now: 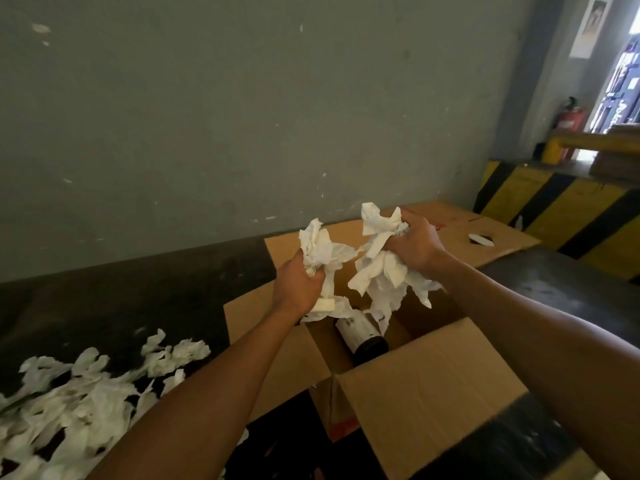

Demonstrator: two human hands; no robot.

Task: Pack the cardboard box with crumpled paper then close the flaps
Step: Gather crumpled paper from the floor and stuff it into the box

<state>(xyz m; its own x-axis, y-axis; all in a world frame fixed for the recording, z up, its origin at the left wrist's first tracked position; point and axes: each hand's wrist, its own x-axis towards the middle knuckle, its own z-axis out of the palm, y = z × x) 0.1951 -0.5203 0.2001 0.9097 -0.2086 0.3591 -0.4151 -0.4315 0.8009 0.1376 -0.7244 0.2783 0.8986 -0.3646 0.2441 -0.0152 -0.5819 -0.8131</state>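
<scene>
Grey wall [207,116] closes the scene behind a dark floor [104,299]; yellow-and-black barriers [554,209] stand at far right with a red extinguisher [569,121] beyond them.

Head view, the only one supplied. I note the cardboard box [433,386] standing open directly below both hands, its flaps spread outward and none closed. A dark bottle [362,336] with a white label lies inside, its long axis running from near-right to far-left; little padding surrounds it yet.

My left hand [299,289] grips one wad of crumpled paper [320,252], fingers curled round it. My right hand [415,245] clamps a second, larger wad [384,268], which trails down towards the opening. The hands are near each other but apart, the left somewhat lower and nearer the bottle.

A loose heap of paper [76,403] lies on the floor to the left, well apart from the box.

Judgement: the drop is straight down; the left wad has the shorter path.
</scene>
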